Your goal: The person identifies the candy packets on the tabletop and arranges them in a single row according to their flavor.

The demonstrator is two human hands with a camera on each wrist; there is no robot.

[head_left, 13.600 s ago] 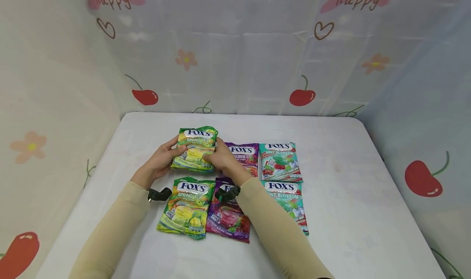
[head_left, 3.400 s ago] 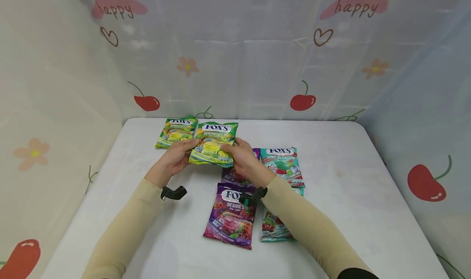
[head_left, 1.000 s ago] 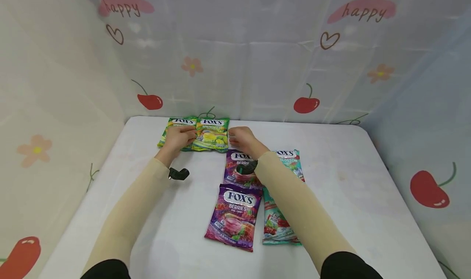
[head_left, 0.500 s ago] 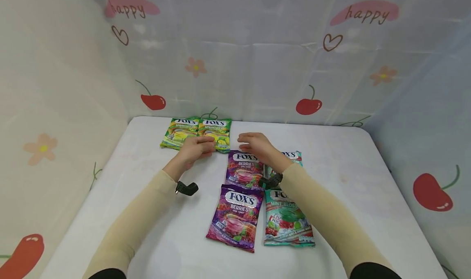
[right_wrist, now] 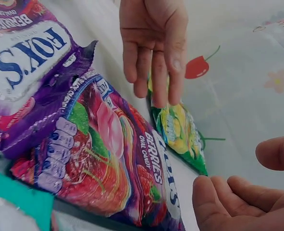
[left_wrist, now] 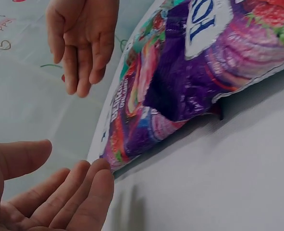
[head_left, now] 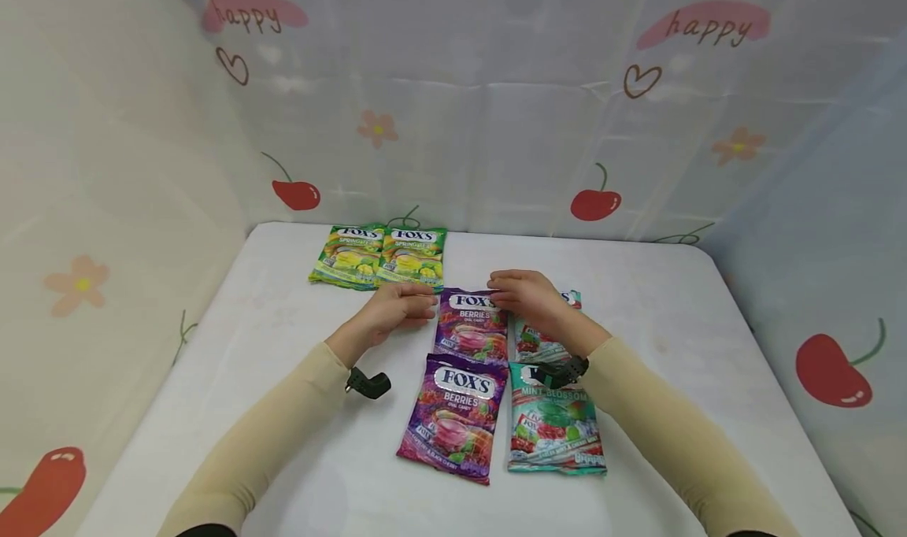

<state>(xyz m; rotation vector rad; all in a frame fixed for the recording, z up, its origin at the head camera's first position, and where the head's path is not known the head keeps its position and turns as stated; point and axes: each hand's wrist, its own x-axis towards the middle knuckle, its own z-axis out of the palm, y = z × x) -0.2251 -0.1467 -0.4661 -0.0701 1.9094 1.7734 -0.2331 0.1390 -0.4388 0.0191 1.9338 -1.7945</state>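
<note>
Two purple bags of Berries candy lie in a column, the far bag (head_left: 471,328) touching or overlapping the near bag (head_left: 453,423) at its lower edge. My left hand (head_left: 395,310) hovers just left of the far purple bag, fingers nearly straight, holding nothing. Over the top right corner of that bag is my right hand (head_left: 527,297), likewise relaxed and holding nothing. It partly covers the far teal Mint Blossom bag (head_left: 538,344). The near teal bag (head_left: 556,427) lies below it. In the left wrist view, thumb and fingers (left_wrist: 84,192) stand apart beside the purple bags.
Two green Spring Tea bags, the left one (head_left: 349,257) and the right one (head_left: 412,257), lie side by side at the back left of the white table (head_left: 659,364). A printed curtain (head_left: 482,143) rises behind the table's back edge.
Earlier both hands carried green bags to the back left, where they now lie. Since then, both hands have let go and moved right and nearer, to either side of the far purple bag.
</note>
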